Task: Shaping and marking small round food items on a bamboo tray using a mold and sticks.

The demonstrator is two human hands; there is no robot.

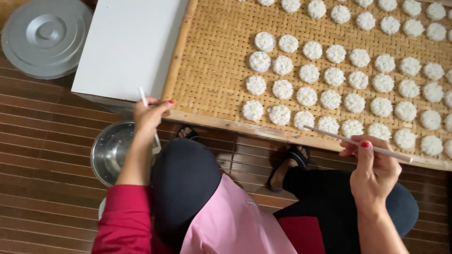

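Sitting low on a brown slatted floor (42, 155), knees drawn up in dark trousers, facing a large woven bamboo tray (216, 70) with a pale wooden rim.

Gripping a thin white stick (358, 143) in the right hand (372, 167), fingers pinched around it near its middle, red-painted thumbnail showing; stick lying almost level along the tray's near rim, its tip reaching up to the nearest row of round white rice cakes (329, 84).

Pinching a second thin white stick (149, 117) in the left hand (149, 113), closed around it just off the tray's near left corner, stick slanting down past the wrist toward a steel bowl (110, 153) on the floor below that corner.

Resting in neat slanted rows across the right part of the tray, the rice cakes, each apart from its neighbours; the tray's left strip lying bare.

Sitting just left of the tray, a flat white box (127, 47); farther left of the tray, a round grey lid (44, 37) on the floor.

Wearing a red sleeve (125, 216) and a pink apron (226, 221); black sandals (296, 157) peeking out under the tray's near rim.
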